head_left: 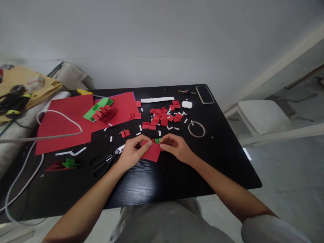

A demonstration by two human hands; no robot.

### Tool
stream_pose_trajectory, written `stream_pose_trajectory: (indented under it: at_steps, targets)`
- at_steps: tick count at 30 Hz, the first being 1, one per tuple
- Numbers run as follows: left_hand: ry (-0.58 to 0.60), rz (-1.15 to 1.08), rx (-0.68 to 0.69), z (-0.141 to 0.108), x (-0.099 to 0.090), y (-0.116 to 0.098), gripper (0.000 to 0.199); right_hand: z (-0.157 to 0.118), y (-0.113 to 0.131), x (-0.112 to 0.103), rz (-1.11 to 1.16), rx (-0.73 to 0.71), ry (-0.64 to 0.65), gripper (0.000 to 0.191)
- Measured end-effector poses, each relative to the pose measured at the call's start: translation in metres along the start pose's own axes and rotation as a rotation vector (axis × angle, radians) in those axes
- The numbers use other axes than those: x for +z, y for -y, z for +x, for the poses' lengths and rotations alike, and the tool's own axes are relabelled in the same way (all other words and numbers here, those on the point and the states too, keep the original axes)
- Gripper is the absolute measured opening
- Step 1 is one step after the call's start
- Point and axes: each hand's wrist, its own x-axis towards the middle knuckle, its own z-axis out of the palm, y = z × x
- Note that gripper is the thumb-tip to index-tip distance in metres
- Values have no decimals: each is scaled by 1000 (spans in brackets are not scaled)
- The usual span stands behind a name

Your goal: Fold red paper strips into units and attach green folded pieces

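Observation:
Between my two hands, just above the table's front half, is a red paper piece (152,152) with a bit of green paper (157,140) behind its top edge. My left hand (135,148) pinches its left side between thumb and fingers. The right side is pinched by my right hand (176,147), whose fingertips are beside the green bit. Black-handled scissors (102,163) lie left of my left hand, their blades partly hidden by it. Beyond both hands, small folded red paper pieces (159,116) are heaped among white paper scraps.
Red sheets (65,123) cover the black table's (177,182) left, bearing a green-and-red folded paper piece (103,113). A tape ring (196,129), white earbud case (187,104), keys (186,91) and phone (205,95) lie right. White cables (21,168) cross the left edge. A white stool (263,116) stands right.

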Motion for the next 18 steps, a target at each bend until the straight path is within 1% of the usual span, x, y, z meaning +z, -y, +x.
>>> stream_pose_trajectory:
  at_steps: [3, 6, 9, 12, 15, 18]
  targets:
    - [16, -24, -16, -3, 6, 0, 30, -1, -3, 2, -48, 0, 10, 19]
    - [28, -56, -35, -3, 7, -1, 31, -1, -2, 1, -65, 9, -12, 16]
    - [-9, -83, -38, -1, 4, -1, 30, 0, 1, -1, -23, 28, -59, 18]
    - [-43, -130, -45, 1, 0, 0, 31, 2, 4, -3, 83, 92, -115, 22]
    - [8, -222, -56, 3, -1, 1, 33, 4, 3, -3, 180, 161, -157, 26]
    - [58, -258, -48, 4, 1, 0, 33, 5, 1, -4, 232, 223, -163, 26]
